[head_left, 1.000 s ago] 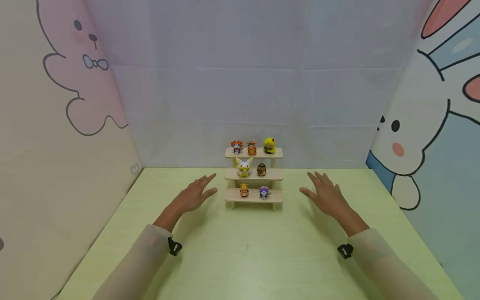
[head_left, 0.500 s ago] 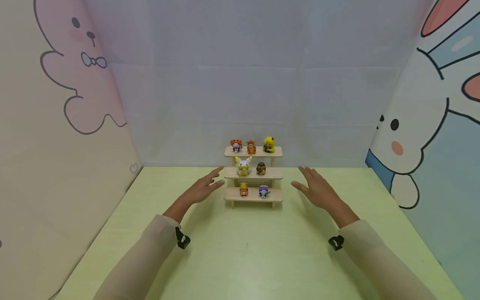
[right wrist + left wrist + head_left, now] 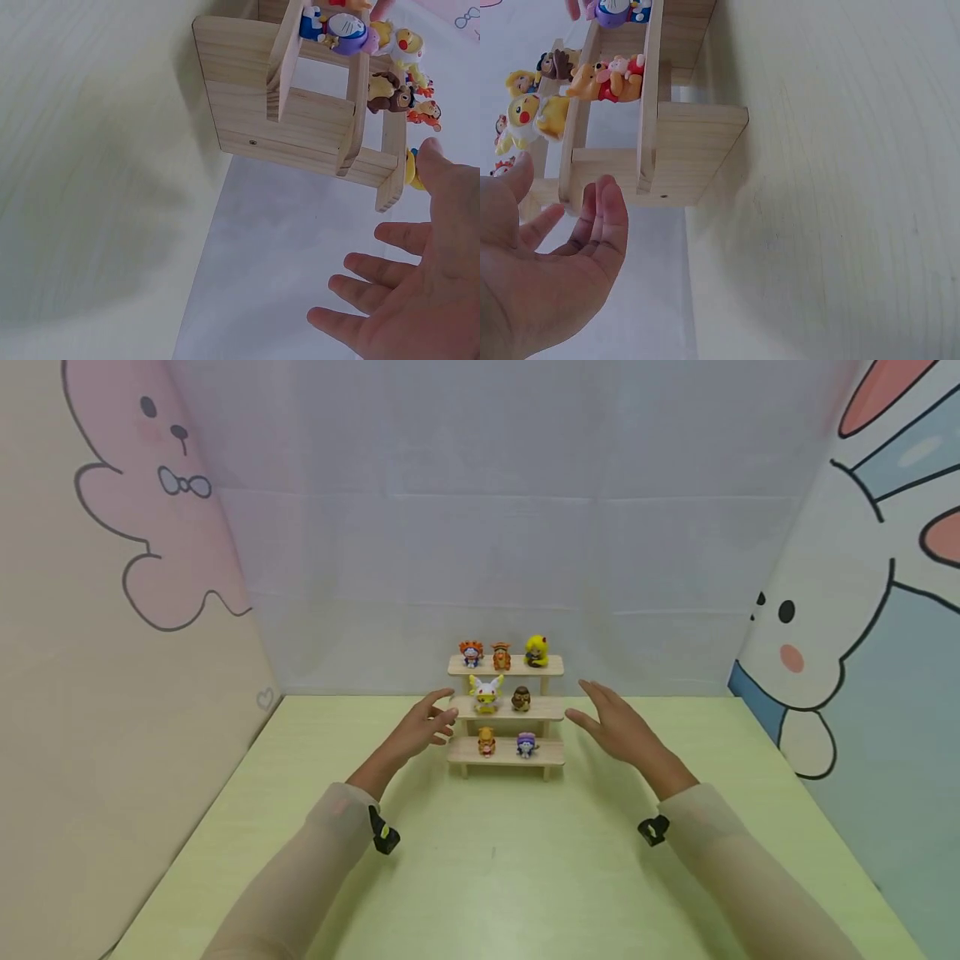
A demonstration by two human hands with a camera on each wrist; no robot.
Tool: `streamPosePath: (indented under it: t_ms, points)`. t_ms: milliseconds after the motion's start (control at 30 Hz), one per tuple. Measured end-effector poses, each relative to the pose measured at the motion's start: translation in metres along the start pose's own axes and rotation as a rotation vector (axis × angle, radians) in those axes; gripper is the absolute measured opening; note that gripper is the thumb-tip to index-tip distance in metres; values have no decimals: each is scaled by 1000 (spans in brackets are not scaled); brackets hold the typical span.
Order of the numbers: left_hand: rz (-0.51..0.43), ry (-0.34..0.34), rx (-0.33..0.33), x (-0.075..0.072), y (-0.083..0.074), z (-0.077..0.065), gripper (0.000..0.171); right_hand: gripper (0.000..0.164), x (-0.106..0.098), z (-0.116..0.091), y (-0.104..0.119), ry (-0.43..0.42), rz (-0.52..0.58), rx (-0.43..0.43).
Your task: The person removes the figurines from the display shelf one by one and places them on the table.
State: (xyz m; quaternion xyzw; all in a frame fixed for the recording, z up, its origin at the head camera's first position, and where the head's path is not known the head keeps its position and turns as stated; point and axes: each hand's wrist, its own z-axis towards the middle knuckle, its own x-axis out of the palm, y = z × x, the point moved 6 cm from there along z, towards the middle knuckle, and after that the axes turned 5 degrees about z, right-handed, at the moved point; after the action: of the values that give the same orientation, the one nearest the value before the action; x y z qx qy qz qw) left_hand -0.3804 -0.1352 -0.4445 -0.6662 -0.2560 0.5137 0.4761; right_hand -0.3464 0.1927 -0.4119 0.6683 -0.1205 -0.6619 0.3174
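A three-tier wooden display shelf (image 3: 507,750) holds several small toy figures. My left hand (image 3: 417,729) is at its left end, fingers bent loosely around nothing; in the left wrist view the fingertips (image 3: 606,196) come close to the end of the middle tier, and I cannot tell whether they touch. Off the right end, my right hand (image 3: 621,727) has its fingers spread and holds nothing. A white-eared yellow figure (image 3: 486,694) and a brown owl-like figure (image 3: 521,698) stand on the middle tier. Below are a Winnie the Pooh figure (image 3: 607,84) and a purple-and-blue figure (image 3: 346,34).
On the top tier stand an orange-maned figure (image 3: 471,653), a tiger figure (image 3: 502,656) and a yellow-haired figure (image 3: 536,652). The shelf is near the back of a pale green table (image 3: 480,877). Cloth walls (image 3: 405,527) with cartoon prints enclose it on three sides.
Both hands have moved inward and slightly forward, toward the two ends of the shelf. The left fingers have bent a little more. Shelf and figures stay in place; the view shifts slightly.
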Motion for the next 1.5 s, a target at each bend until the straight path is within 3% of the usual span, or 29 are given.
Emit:
streamPosePath:
  t_ms: [300, 433, 733, 1000, 1200, 1500]
  points:
    - [-178, -11, -35, 10, 5, 10, 53, 79, -4, 15, 14, -28, 63, -18]
    - [-233, -49, -41, 15, 9, 13, 48, 78, -6, 20, 20, -48, 74, -35]
    - [-277, -174, -40, 22, 18, 20, 46, 69, -12, 29, 35, -129, 150, -73]
    - [-310, -212, 1, 25, 22, 21, 40, 62, -15, 42, 42, -225, 302, -65]
    - [-297, -234, 10, 24, 23, 17, 41, 56, -21, 53, 49, -282, 351, -70]
    - [-327, -227, 18, 28, 23, 20, 35, 58, -26, 73, 50, -235, 455, -61]
